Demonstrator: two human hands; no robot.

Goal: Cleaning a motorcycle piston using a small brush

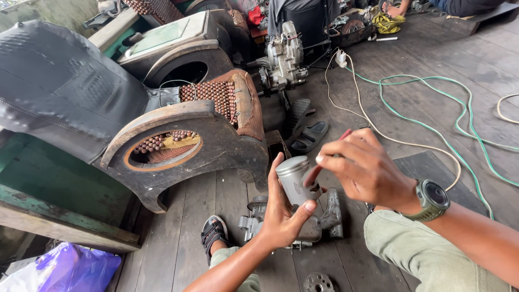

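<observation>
While I sit on the plank floor [178,238] with my knees apart, my left hand [281,213] comes up from below, palm toward me, its fingers [310,206] and thumb wrapped around a piston [292,178], which it holds upright above my lap. The piston is a short grey metal cylinder, dull and smooth, with a flat crown and ring grooves just beneath it. My right hand [365,170] reaches in from the right, wrist bent, a dark round watch [432,199] strapped on; its fingers pinch a thin red-handled tool [324,159], slightly blurred, whose lower end meets the piston's side. Below both hands a grey cast engine part [324,219] lies on the floor, rough and greasy. To the left sits a worn seat [65,92] in cracked black covering, beside a rounded wooden panel [216,146] with a beaded mat [213,97]. Green and white cables [432,127] snake over the boards.
</observation>
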